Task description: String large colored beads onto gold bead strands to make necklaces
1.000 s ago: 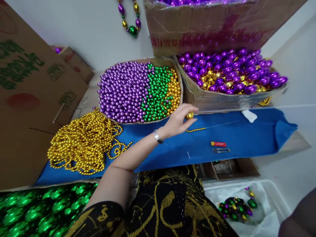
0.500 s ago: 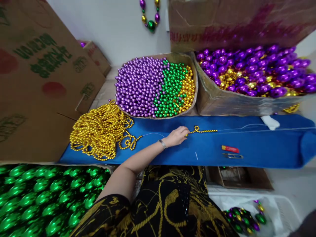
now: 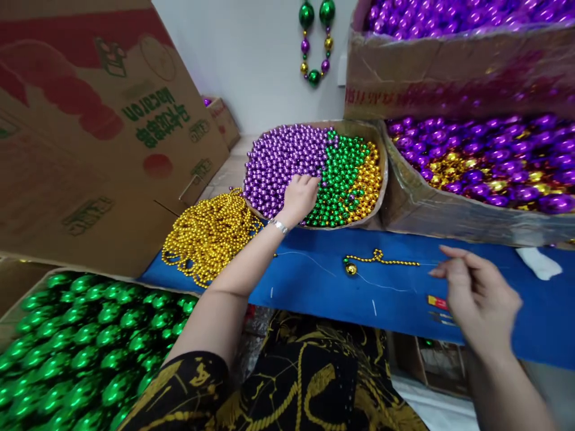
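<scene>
My left hand [image 3: 300, 199] reaches into a carton of small shiny beads [image 3: 287, 149], where purple meets green. Its fingers are curled together, and whatever is under the fingertips is hidden. At the right, my right hand [image 3: 480, 293] is above the blue cloth, thumb and fingers closed at a thin white thread [image 3: 429, 264]. Along this thread runs a short string of small gold beads [image 3: 395, 261] with a loop in it. A larger gold bead [image 3: 351, 270] and a small green bead [image 3: 345, 261] lie at its left end.
A heap of gold bead strands [image 3: 211, 233] lies left on the blue cloth [image 3: 305, 293]. Cartons of purple and gold beads [image 3: 494, 155] and large green beads [image 3: 90, 347] flank the bench. A finished-looking necklace [image 3: 314, 78] hangs on the wall. Snips [image 3: 440, 317] lie by my right hand.
My left hand has left the gold bead string and moved up and left into the bead carton. My right hand has come into view at the thread. The view has shifted.
</scene>
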### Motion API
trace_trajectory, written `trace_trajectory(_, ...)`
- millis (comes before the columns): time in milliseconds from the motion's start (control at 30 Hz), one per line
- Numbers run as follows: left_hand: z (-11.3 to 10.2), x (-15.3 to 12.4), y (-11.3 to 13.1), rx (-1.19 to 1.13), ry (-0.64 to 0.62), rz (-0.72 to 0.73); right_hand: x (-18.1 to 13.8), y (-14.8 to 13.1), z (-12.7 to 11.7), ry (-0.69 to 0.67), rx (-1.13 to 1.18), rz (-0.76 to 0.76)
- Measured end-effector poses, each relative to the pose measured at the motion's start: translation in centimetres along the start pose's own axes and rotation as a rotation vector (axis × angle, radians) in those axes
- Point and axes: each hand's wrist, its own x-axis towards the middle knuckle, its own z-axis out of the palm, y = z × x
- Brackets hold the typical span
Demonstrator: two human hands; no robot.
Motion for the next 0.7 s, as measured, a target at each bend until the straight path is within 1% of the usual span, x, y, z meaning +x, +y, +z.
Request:
trace_trajectory(67, 1.0, 1.8, -0.1, 0.075, -0.066, -0.014, -0.3, -0.5, 1.2, -0.057, 0.036, -0.035)
trace_trajectory(133, 2.1, 2.5, 0.3, 0.125, -0.092, -0.017, -0.6, -0.9, 2.0, -0.099, 0.057, -0.060)
trace_trajectory(267, 3.2, 2.2, 1.1, 0.113, -0.032, -0.007, -1.5, -1.4, 3.4, -0.177, 0.076, -0.098)
trace_trajectory(333, 3.2, 2.0, 1.3, 0.074, -0.023, -0.015, -1.9, -1.5, 4.3, -0.206, 0.073, -0.156)
trace_trajectory(433, 2.8, 1.7, 1.5, -0.023, -0.046, -0.056, -2.5, -1.4, 5.9, -0.224, 0.065, -0.263)
trace_trajectory(500, 2.1, 1.4, 1.8, -0.200, -0.039, -0.106, -2.7, -1.3, 6.8, -0.221, 0.046, -0.335)
trace_trajectory(533, 1.7, 1.1, 2.0, -0.349, -0.026, -0.145, -2.8, -1.2, 7.2, -0.222, 0.032, -0.367)
trace_trajectory(600, 0.9, 0.0, 2.6, -0.763, -0.022, -0.266, -2.9, -1.0, 7.7, -0.228, 0.006, -0.413)
trace_trajectory(667, 0.1, -1.5, 3.5, -1.216, -0.073, -0.421, -2.9, -0.8, 7.8, -0.237, -0.011, -0.430)
trace_trajectory(700, -0.1, -2.3, 3.9, -1.401, -0.111, -0.493, -2.9, -0.7, 7.9, -0.239, -0.016, -0.433)
